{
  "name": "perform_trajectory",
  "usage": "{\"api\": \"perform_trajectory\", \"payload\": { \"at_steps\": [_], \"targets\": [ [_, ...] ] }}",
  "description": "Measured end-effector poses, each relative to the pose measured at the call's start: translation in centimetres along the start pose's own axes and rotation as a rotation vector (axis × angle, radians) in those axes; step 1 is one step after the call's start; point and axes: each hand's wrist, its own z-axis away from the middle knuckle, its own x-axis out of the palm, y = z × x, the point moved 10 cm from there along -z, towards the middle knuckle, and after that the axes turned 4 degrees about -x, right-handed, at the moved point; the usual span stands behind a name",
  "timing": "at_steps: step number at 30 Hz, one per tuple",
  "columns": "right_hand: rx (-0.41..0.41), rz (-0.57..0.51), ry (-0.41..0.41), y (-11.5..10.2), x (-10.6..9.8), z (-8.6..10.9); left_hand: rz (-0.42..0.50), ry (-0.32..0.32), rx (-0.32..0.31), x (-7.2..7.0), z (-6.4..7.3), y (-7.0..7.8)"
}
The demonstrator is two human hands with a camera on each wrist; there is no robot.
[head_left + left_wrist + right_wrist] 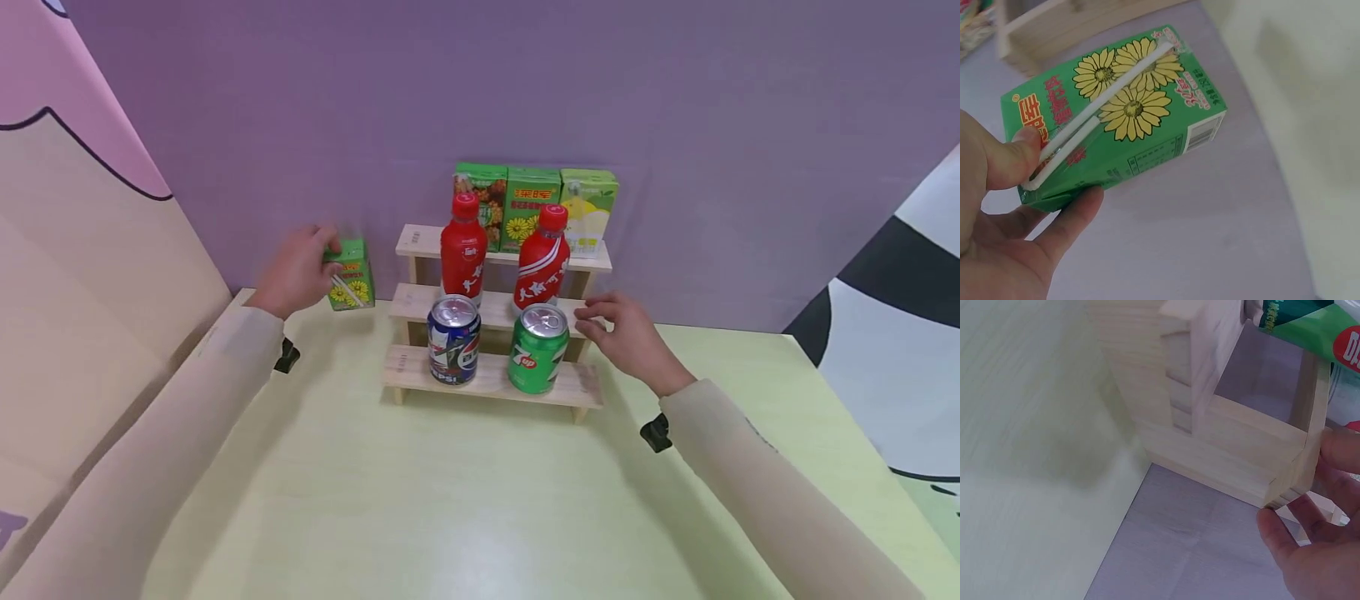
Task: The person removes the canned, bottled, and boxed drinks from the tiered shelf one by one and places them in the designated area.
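My left hand [297, 271] pinches a green drink carton [1129, 112] near one end, thumb on the printed face and fingers beneath. Yellow flowers decorate the carton, and a wrapped white straw [1100, 109] is stuck along it. It is held left of a three-step wooden stand [401, 375], apart from it. At the stand's right side, my right hand [626, 337] holds the end of the middle board between thumb and fingers. The right wrist view shows the fingertips [1272, 525] at the board's corner; part of that hand is cut off.
Three cartons [532, 196] line the top step. Two red bottles [462, 250] stand on the middle step. A Pepsi can [453, 346] and a green 7up can [536, 354] stand on the bottom one. A purple backdrop [480, 83] rises behind the table [450, 492].
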Motion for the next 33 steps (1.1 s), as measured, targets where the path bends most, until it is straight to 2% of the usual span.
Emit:
{"api": "perform_trajectory", "payload": {
  "at_steps": [5, 9, 13, 22, 30, 33],
  "targets": [
    [0.002, -0.015, -0.014, -0.1, 0.3, -0.4, 0.022, -0.095, -0.05, 2.8, -0.2, -1.5],
    [0.0, -0.023, -0.011, -0.3, 0.5, -0.6, 0.044, -0.129, -0.06, 4.4, -0.4, -2.5],
    [0.01, -0.029, -0.013, -0.3, 0.6, -0.5, 0.07, -0.138, -0.056, 5.5, -0.3, -2.9],
    [0.01, -0.019, -0.01, -0.2, 0.2, 0.1, 0.077, -0.152, -0.041, 7.1, -0.8, -1.9],
    [0.024, -0.013, -0.013, 0.1, 0.3, 0.2, 0.09, -0.161, 0.001, 7.1, -1.0, -1.8],
    [0.011, -0.017, -0.005, 0.1, 0.3, 0.2, 0.092, -0.186, 0.002, 7.1, -0.9, -1.7]
  ]
}}
